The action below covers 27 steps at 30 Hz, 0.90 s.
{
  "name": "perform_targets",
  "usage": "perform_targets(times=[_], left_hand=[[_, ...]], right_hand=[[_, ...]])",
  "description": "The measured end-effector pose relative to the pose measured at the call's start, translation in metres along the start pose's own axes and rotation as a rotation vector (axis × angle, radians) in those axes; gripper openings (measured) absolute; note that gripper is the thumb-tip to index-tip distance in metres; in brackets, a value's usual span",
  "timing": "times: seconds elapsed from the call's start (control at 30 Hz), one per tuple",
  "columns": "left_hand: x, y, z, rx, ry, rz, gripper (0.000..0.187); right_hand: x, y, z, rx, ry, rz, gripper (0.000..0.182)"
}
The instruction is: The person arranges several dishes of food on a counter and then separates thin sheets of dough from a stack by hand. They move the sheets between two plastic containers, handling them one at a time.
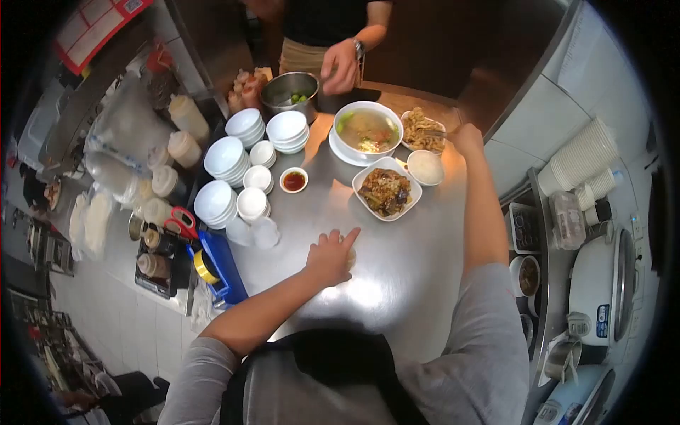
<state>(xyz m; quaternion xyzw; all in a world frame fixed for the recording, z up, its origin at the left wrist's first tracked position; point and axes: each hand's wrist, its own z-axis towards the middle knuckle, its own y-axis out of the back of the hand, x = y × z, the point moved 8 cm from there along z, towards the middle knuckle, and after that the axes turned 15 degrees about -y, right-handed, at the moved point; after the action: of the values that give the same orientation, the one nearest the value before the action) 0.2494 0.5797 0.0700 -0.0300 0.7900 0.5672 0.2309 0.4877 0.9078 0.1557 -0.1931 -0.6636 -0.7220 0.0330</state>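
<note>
Right hand: the right hand (465, 139) looked curled round the end of a thin utensil (437, 133); probably light and stiff, best gripped at the end clear of the food.
Utensil: reached to 9 o'clock of that hand, over the fried food.
Fried food: the fried food (419, 122) lay heaped at 9 o'clock, likely crisp, crumbly, loose at the edges; better lifted in small pinches than squeezed.
Small pale bowl: the small pale bowl (425, 168) sat at 8 o'clock, beside the food; contents unclear.
Sauced dish: the square sauced dish (387, 190) sat further out at 8 o'clock; likely slick if sauce reached the rim, so hold by opposite outer walls.
Soup bowl: the soup bowl (367, 129) stood at 9 o'clock past the fried food; judged heaviest, spill-prone, maybe hot; keep level, support from below.
Left hand: the left hand (329, 259) was low over the steel counter (418, 262), index out toward 1 o'clock; something pale showed at its edge, grip couldn't be told.
Red sauce: the red sauce dish (294, 180) sat at 11 o'clock of the left hand.
White bowls: the stacked white bowls (215, 202) stood at 10 o'clock, likely tippy.
Co-worker: another person's hand (341, 66) hovered at 12 o'clock, beside the metal pot (273, 93).
</note>
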Motion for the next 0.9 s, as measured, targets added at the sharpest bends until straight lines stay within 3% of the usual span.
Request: perform_targets(times=[0.03, 0.2, 0.33, 0.4, 0.6, 0.8, 0.9], left_hand=[[0.001, -0.005, 0.002, 0.049, 0.011, -0.024, 0.097], [0.026, 0.0, 0.018, -0.12, -0.023, -0.115, 0.08], [0.047, 0.023, 0.038, -0.109, -0.095, -0.181, 0.08], [0.062, 0.013, 0.04, -0.128, -0.137, -0.229, 0.079], [0.023, 0.012, 0.014, -0.122, -0.265, -0.257, 0.077], [0.026, -0.018, 0.008, -0.162, -0.278, -0.172, 0.089], [0.018, -0.01, 0.002, -0.179, -0.136, -0.079, 0.09]], right_hand=[[-0.008, 0.005, 0.001, 0.017, -0.006, 0.037, 0.036], [-0.074, 0.015, 0.009, 0.006, -0.101, 0.151, 0.036], [-0.116, -0.02, 0.028, -0.127, -0.072, 0.182, 0.037], [-0.13, -0.041, 0.038, -0.028, -0.119, 0.24, 0.036], [-0.123, -0.033, 0.024, 0.055, -0.219, 0.371, 0.032], [-0.105, -0.022, 0.013, 0.102, -0.215, 0.462, 0.032], [-0.108, -0.026, 0.019, -0.016, -0.167, 0.377, 0.031]])
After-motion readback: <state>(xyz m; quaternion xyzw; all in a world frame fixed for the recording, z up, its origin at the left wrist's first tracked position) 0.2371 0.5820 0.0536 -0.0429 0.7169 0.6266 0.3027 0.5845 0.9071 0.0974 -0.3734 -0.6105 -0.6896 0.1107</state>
